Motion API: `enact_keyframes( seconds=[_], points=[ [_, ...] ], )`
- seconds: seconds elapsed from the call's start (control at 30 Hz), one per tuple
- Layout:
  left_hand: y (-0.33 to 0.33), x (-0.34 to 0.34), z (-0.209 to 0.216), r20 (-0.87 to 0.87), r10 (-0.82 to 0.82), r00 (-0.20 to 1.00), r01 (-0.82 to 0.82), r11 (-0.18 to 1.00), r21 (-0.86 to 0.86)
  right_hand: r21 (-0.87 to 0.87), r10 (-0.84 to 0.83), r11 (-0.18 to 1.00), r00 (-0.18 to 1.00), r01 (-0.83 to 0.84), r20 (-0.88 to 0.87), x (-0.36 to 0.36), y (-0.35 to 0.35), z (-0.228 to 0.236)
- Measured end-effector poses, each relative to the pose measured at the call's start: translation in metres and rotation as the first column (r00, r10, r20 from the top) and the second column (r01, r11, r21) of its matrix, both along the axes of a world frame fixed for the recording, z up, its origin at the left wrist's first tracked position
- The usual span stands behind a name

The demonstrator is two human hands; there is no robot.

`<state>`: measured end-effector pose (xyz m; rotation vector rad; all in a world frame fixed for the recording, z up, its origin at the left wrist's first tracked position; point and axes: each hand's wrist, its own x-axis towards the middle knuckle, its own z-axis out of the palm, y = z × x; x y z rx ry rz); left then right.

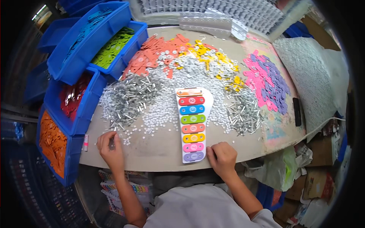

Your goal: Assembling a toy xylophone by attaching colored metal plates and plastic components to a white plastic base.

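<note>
A white toy xylophone [209,106] lies on the table in front of me, its colored bars running from orange at the far end to purple at the near end. The orange bar [190,92] looks slightly tilted. Beside the xylophone's near right edge, my right hand [223,159] rests with curled fingers; whatever they may hold is hidden. My left hand [111,152] is at the near left, thumb and fingertips drawn together; small greyish bits show between them, too small to name. Just beyond it spread metal pins [131,97] and small white washers [159,114].
Blue bins [89,110] hold blue, green, red and orange bars on the left. Coral bars [152,53], yellow bars [213,57], more pins [245,112], and pink and purple bars [272,81] lie around the white heap. A metal bracket [205,24] and a bulky white bag [308,68] stand beyond.
</note>
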<state>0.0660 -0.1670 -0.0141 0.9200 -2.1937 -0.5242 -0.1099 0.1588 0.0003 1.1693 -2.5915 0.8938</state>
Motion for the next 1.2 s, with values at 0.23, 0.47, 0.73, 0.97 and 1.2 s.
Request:
enact_keyframes(
  seconds=[0.23, 0.47, 0.73, 0.97, 1.2],
  points=[
    [0.0, -0.004, 0.003, 0.008, -0.018, 1.0, 0.018, 1.0, 0.018, -0.087, 0.028, 0.996, 1.0, -0.027, 0.004, -0.003, 0.006, 0.002],
    [-0.004, 0.006, -0.009, -0.027, -0.026, 0.999, 0.028, 0.998, 0.064, -0.243, -0.124, 0.964, 0.99, 0.106, -0.061, -0.048, 0.05, 0.019],
    [-0.005, 0.004, -0.012, -0.009, -0.02, 1.0, 0.02, 0.999, 0.044, -0.092, -0.479, 0.878, 0.872, 0.471, -0.105, -0.148, 0.107, 0.034],
    [-0.006, 0.005, -0.011, -0.007, -0.019, 1.0, 0.019, 1.0, 0.008, -0.018, -0.391, 0.921, 0.92, 0.39, -0.03, -0.191, 0.096, 0.024],
    [-0.004, 0.004, -0.013, -0.035, -0.043, 0.998, 0.047, 0.991, 0.122, 0.079, -0.413, 0.91, 0.904, 0.407, 0.109, -0.205, 0.076, 0.025]
  ],
)
